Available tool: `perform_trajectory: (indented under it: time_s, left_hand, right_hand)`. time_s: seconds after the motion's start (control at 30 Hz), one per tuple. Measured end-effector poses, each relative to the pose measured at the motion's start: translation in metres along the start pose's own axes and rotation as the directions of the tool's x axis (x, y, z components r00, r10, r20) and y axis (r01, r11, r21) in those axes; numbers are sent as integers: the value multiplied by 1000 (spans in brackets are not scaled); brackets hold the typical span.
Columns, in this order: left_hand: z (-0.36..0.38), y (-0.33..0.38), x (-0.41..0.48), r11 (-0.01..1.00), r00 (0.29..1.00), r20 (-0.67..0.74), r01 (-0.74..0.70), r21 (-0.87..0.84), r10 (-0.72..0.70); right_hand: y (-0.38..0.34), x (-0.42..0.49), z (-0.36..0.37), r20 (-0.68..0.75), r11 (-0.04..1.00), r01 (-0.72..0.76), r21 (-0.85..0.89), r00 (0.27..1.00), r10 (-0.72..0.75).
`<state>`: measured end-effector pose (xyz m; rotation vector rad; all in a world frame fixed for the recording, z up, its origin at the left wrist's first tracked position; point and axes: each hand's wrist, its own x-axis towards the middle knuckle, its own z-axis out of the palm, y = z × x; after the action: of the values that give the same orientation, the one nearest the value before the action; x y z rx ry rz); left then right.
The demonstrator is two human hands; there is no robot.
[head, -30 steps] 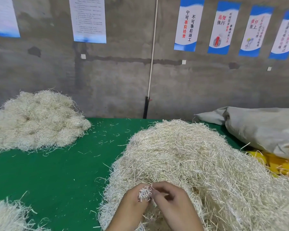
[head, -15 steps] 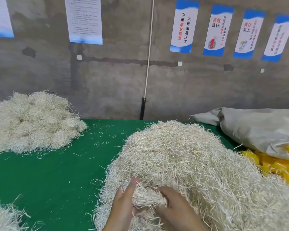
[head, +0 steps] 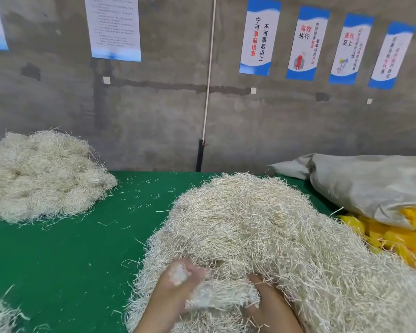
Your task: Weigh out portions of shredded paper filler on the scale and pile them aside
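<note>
Open lane left, right side blocked
I see bare green counter (head: 65, 255) between the filler heap (head: 262, 224) and the far-left pile (head: 41, 179), only loose strands (head: 139, 204) on it; a grey sack (head: 370, 186) over yellow material (head: 404, 239) crowds the heap's right flank.

Motion blur is smearing the left hand (head: 173, 292) and its fingers. Shredded paper filler (head: 262, 236) is burying the fingertips of the right hand (head: 271, 306). Frame edges are cropping the left pile (head: 39, 176), the grey sack (head: 370, 186) and both forearms. The notice sheet (head: 113, 27) is showing print too small to read.
</note>
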<state>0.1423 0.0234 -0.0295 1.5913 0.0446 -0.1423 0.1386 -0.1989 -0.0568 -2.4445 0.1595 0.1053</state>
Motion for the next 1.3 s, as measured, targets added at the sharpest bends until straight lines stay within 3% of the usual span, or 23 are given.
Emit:
perform_trajectory:
  time_s: [0.07,0.13,0.23,0.4,0.47,0.57,0.67,0.73,1.03,1.17,1.3]
  left_hand:
    - [-6,-6,-1,922,980,198,-91,377,16]
    - [-11,-20,0,727,978,208,-126,675,-23]
    - [-12,-19,-4,576,975,215,-211,790,61]
    - [-14,-3,0,628,920,42,-299,718,390]
    - [-9,4,1,667,891,-8,-333,666,454]
    - [2,14,-1,804,874,-115,-373,464,472]
    - [13,18,-5,937,903,-257,-318,144,346]
    - [17,16,-5,958,912,-311,-287,-18,267]
    - [0,6,3,942,876,-478,-209,-262,62]
    - [0,11,-1,920,882,-463,-100,-378,-94]
    - [-9,11,-2,911,918,-350,28,-412,-187]
  right_hand:
    - [-4,-5,-1,-59,1000,7,13,998,-7]
    - [-10,-8,-4,-125,998,59,7,990,-58]
    - [-20,-13,-7,-213,993,116,-36,970,-121]
    - [-27,-22,1,-305,969,205,-137,922,-238]
    - [-32,-24,8,-310,948,263,-182,899,-309]
    - [-43,-27,13,-348,931,285,-230,869,-352]
    - [-46,-27,14,-339,933,298,-203,872,-352]
    - [-42,-26,11,-337,942,287,-174,882,-330]
    - [-13,-22,-4,-226,992,71,-103,970,-93]
    - [-27,-26,-6,-159,970,122,-212,975,-158]
    - [-45,-41,-13,-137,924,300,-237,931,-337]
